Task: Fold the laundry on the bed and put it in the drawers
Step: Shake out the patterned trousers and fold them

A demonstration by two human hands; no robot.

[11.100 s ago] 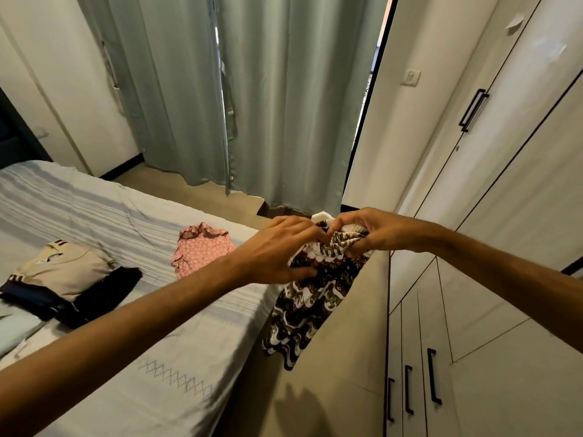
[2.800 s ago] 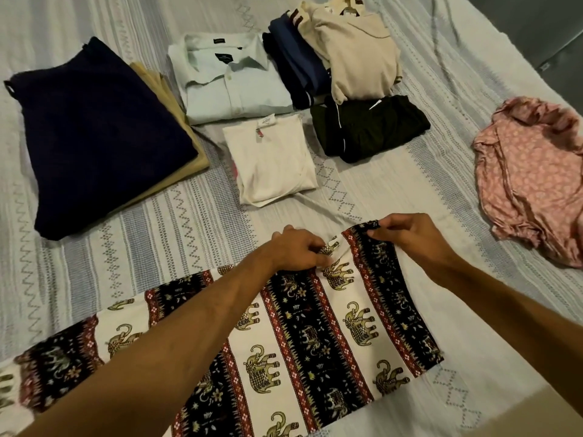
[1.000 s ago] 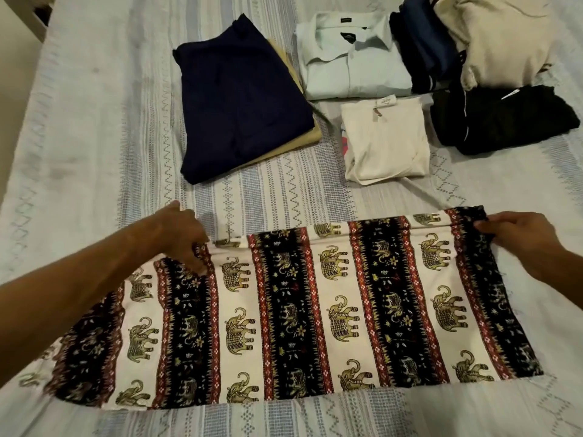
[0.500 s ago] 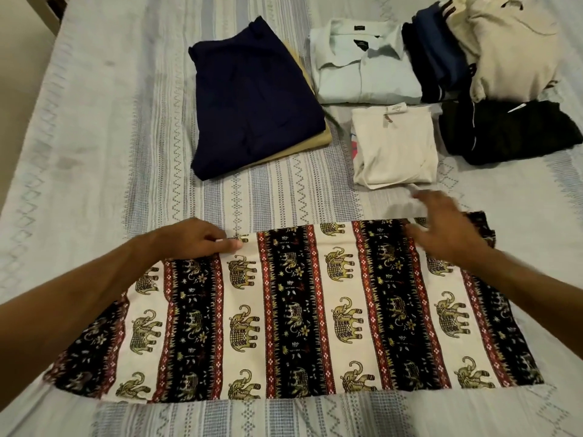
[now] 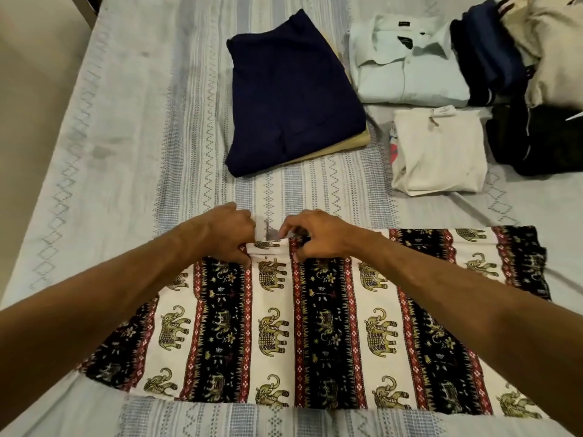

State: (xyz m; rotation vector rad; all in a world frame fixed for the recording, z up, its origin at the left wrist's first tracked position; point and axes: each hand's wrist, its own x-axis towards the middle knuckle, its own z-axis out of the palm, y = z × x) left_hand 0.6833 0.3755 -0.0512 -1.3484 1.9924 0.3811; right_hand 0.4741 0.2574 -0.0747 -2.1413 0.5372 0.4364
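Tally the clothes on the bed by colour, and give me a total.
Navy: 2, folded navy garment, navy piece
Tan: 1, tan garment
Pale green: 1, shirt
Cream or beige: 2, cream top, beige top
Black: 1, black garment
Elephant print: 1, elephant-print cloth
Total: 8

Two bare forearms enter from the lower frame edge. No sleeves visible. Left hand [image 5: 225, 233] and right hand [image 5: 315, 236] carry no gloves.

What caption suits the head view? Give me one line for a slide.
Both hands, left hand and right hand, pinch the far edge of the elephant-print black-and-cream cloth on the striped bedspread.
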